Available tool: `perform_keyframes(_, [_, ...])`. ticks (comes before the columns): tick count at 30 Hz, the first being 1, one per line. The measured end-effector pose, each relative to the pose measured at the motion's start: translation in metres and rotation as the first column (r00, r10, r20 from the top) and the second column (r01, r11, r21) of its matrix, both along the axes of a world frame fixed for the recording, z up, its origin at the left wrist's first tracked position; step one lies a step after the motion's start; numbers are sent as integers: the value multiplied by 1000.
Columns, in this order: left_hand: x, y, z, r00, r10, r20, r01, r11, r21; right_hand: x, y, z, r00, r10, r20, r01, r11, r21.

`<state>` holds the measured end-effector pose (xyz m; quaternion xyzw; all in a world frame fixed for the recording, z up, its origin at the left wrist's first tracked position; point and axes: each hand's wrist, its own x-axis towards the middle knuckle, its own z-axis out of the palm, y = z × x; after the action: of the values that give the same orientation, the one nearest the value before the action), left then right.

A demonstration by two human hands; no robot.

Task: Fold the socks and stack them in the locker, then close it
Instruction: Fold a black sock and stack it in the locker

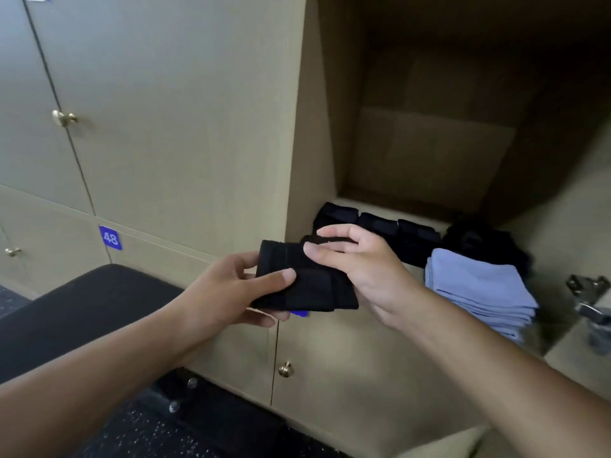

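Beige laminate locker stands open, its floor carrying a row of folded black socks beside a stack of pale blue cloths. Just outside its front edge, a flat rectangular black sock, ribbed and folded, is pinched by both the left hand and right hand. Smallest: label "48".

Your left hand and right hand are bare, both forearms uncovered, with no sleeves, rings or watch showing.
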<state>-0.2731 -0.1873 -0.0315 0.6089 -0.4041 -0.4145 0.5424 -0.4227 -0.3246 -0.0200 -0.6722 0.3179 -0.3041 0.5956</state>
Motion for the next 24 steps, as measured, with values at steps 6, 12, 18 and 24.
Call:
perform_keyframes(6, [-14,-21,-7,998,50,-26,-51,998,-38,-12,-10,4,998,-62,3,62,998,24])
perform_keyframes(12, [-14,-28,-10,995,97,-37,-98,994,-40,-16,-17,1,997,-77,-14,77,997,-9])
perform_keyframes(18, [-4,-33,-11,975,203,-92,-212,973,-96,-28,-21,11,960,158,-229,-192,972,-138])
perform_keyframes(24, [5,-38,-14,973,231,9,-228,964,-138,-33,-34,14,950,125,-287,-191,958,-215])
